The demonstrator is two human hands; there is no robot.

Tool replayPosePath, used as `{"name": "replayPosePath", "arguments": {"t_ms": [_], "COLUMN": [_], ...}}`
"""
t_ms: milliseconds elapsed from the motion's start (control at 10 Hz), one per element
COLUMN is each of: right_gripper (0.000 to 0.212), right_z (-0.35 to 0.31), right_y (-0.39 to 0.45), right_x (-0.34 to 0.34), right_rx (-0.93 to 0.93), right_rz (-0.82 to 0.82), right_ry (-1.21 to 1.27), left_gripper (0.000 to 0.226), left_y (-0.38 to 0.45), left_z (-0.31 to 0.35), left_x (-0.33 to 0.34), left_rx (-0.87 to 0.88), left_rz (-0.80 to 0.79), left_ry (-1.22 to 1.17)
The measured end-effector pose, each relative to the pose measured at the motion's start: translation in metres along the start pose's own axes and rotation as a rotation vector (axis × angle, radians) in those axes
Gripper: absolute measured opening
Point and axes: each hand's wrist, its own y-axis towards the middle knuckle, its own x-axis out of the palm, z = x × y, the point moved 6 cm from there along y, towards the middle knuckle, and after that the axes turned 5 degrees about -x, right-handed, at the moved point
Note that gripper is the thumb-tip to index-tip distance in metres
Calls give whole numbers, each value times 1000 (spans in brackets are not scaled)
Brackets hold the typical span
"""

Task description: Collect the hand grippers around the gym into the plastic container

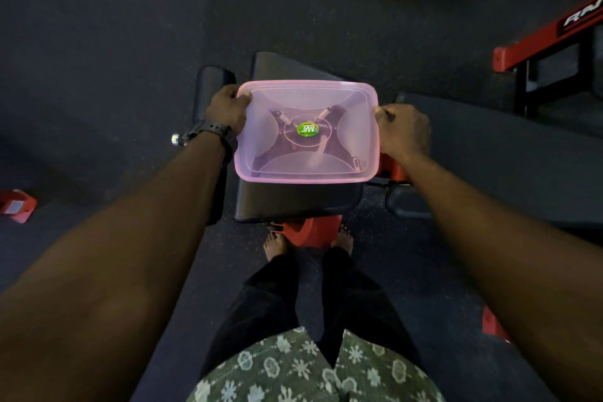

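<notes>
A pink translucent plastic container with its lid on sits over the black padded seat of a gym bench. Through the lid I make out dark hand grippers with metal springs, and a green sticker marks the lid's middle. My left hand grips the container's left edge, thumb on the lid's corner. My right hand grips the right edge, fingers curled round the rim.
The black bench seat has a red base right in front of my bare feet. A second black pad lies to the right. A red machine frame stands at upper right. Red pieces lie on the dark floor at far left and lower right.
</notes>
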Motion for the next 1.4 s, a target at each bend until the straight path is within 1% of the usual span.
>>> {"name": "replayPosePath", "arguments": {"t_ms": [100,200,300,400,500,600,700,800,900,1000,1100,1200,1300,1400], "right_gripper": [36,43,44,44,45,50,63,76,77,77,77,68,52,52], "right_z": [-1,-9,-17,-16,-16,-20,-25,-34,-27,-20,-27,-48,-67,-77], "right_y": [6,17,26,32,32,24,11,-34,-60,-62,-61,-60,-61,-67], "right_x": [1,14,20,24,27,27,28,40,61,76,68,28,7,24], "right_rx": [40,102,121,160,135,80,-11,-422,-591,-578,-561,-444,-272,-7], "right_rz": [-76,-144,-137,-89,-33,-2,-46,-32,-45,-103,-155,-71,-23,-353], "right_ry": [36,261,358,322,236,167,129,-142,-302,-376,-400,-107,266,507], "left_gripper": [40,37,37,38,38,48,66,74,75,78,81,80,69,54], "left_y": [8,18,19,16,10,-5,-22,-57,-64,-55,-59,-81,-103,-121], "left_z": [5,12,10,7,8,12,10,-18,-35,-39,-36,-6,26,38], "left_x": [2,13,15,18,19,19,24,42,48,51,47,39,34,35], "left_rx": [-38,56,111,160,167,284,438,599,652,633,589,568,616,415], "left_rz": [-27,-73,-45,53,103,142,197,206,201,154,128,117,99,-105], "left_ry": [-29,-21,6,17,50,157,392,680,677,716,748,656,305,-221]}}
